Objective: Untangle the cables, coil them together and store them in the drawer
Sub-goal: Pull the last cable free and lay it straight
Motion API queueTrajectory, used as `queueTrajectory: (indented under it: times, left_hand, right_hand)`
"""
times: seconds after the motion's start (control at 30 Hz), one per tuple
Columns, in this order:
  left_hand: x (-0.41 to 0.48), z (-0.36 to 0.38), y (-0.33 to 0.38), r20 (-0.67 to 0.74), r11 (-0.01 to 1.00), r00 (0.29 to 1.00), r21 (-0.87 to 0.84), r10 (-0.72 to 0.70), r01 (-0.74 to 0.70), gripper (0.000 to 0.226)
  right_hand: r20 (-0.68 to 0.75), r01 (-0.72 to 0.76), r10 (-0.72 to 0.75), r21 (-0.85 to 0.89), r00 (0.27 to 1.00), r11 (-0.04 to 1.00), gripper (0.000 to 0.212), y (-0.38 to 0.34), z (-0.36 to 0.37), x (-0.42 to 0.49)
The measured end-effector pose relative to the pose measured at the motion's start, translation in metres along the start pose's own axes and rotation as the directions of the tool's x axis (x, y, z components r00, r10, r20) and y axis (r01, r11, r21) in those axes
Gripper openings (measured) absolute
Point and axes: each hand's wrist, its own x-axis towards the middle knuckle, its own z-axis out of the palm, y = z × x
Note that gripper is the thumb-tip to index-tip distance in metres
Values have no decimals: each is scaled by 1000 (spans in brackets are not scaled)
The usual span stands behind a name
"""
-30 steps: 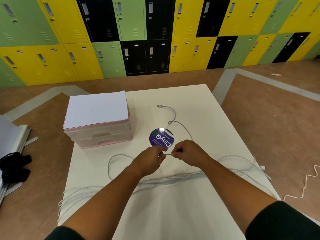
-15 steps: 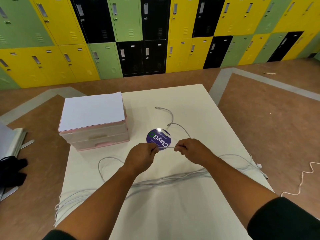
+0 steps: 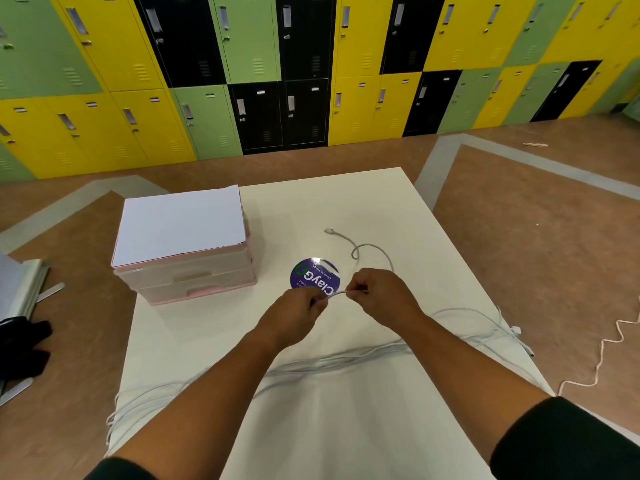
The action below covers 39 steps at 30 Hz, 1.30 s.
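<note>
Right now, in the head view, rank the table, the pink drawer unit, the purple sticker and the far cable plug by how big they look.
Largest to smallest:
1. white table
2. pink drawer unit
3. purple round sticker
4. cable plug, clearly the smallest

view: head | worn high, faces forward and down | table (image 3: 346, 202) near | lockers (image 3: 242, 46) far

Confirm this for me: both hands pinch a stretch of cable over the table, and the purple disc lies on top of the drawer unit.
One part is wrong. The left hand and right hand do pinch a stretch of cable over the table, but the purple disc lies on the table itself, to the right of the drawer unit. The head view shows it.
</note>
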Motion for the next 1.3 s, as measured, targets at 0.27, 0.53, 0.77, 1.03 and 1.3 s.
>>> queueTrajectory:
  times: [0.27, 0.53, 0.77, 1.03, 1.3]
  left_hand:
    - [11, 2, 11, -125, 997, 990, 48, 69, -64, 24]
    - [11, -11, -6, -191, 990, 981, 139, 32, -5, 24]
    - [14, -7, -14, -160, 986, 986, 150, -47, 72, 25]
    - [10, -4, -16, -109, 993, 990, 64, -91, 98, 23]
    - [15, 4, -13, -7, 968, 986, 188, -165, 164, 34]
  right_hand:
    - [32, 39, -39, 5, 999, 999, 14, -5, 0, -2]
    - [-24, -84, 81, -106, 996, 991, 22, 37, -10, -7]
    - [-81, -114, 110, -47, 991, 992, 16, 41, -8, -7]
    - [-103, -170, 178, 78, 979, 982, 9, 44, -4, -5]
    - [-58, -117, 128, 162, 990, 980, 8, 26, 9, -7]
